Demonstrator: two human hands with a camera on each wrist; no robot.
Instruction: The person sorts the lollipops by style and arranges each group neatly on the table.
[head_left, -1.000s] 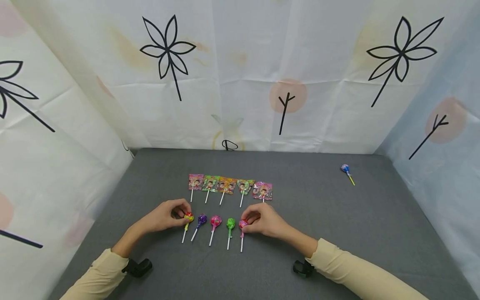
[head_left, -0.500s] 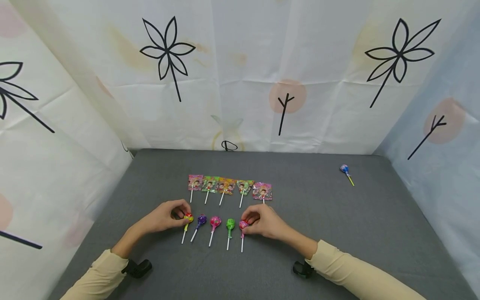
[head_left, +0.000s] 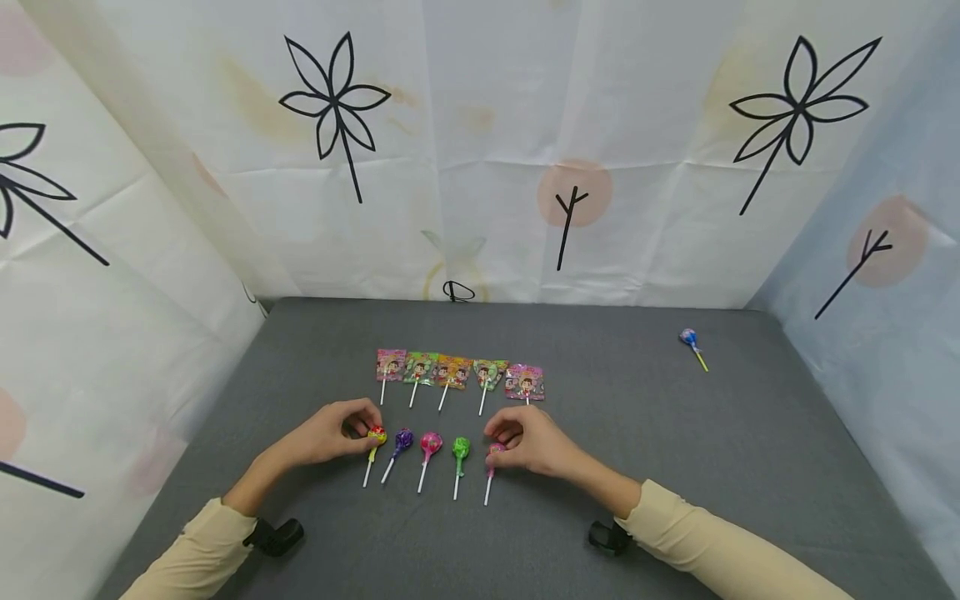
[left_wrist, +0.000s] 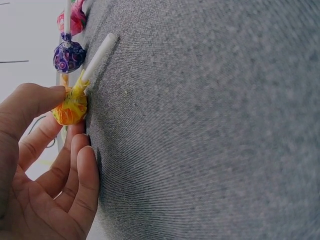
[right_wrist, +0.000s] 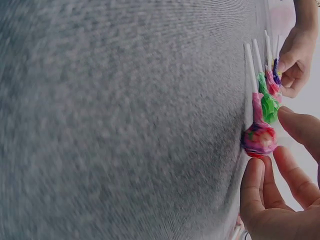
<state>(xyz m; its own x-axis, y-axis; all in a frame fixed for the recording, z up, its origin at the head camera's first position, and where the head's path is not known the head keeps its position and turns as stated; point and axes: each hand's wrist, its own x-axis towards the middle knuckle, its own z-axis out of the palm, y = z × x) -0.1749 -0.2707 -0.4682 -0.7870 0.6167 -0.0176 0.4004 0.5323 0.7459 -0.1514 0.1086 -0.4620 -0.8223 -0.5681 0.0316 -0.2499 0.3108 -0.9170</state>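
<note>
My left hand (head_left: 337, 431) pinches the yellow-and-red wrapped lollipop (left_wrist: 71, 110) at the left end of the front row, thumb against its wrapper. To its right lie a purple lollipop (head_left: 403, 439), a pink one (head_left: 431, 442) and a green one (head_left: 461, 448). At the row's right end, my right hand (head_left: 536, 442) is at a pink-and-red lollipop (right_wrist: 260, 140). In the right wrist view its fingertips touch the round head while the thumb stands apart from it. All the front-row sticks point toward me.
Behind the front row lies a row of flat-packet lollipops, among them a pink packet (head_left: 392, 365) and an orange packet (head_left: 454, 372). A blue lollipop with a yellow stick (head_left: 689, 337) lies at the back right of the grey table (head_left: 637, 400). Printed curtains (head_left: 480, 167) hang around it.
The pink-and-red lollipop at the right end has shifted slightly right, away from the green one, and the right hand has moved a little with it. The left hand has stayed in place.
</note>
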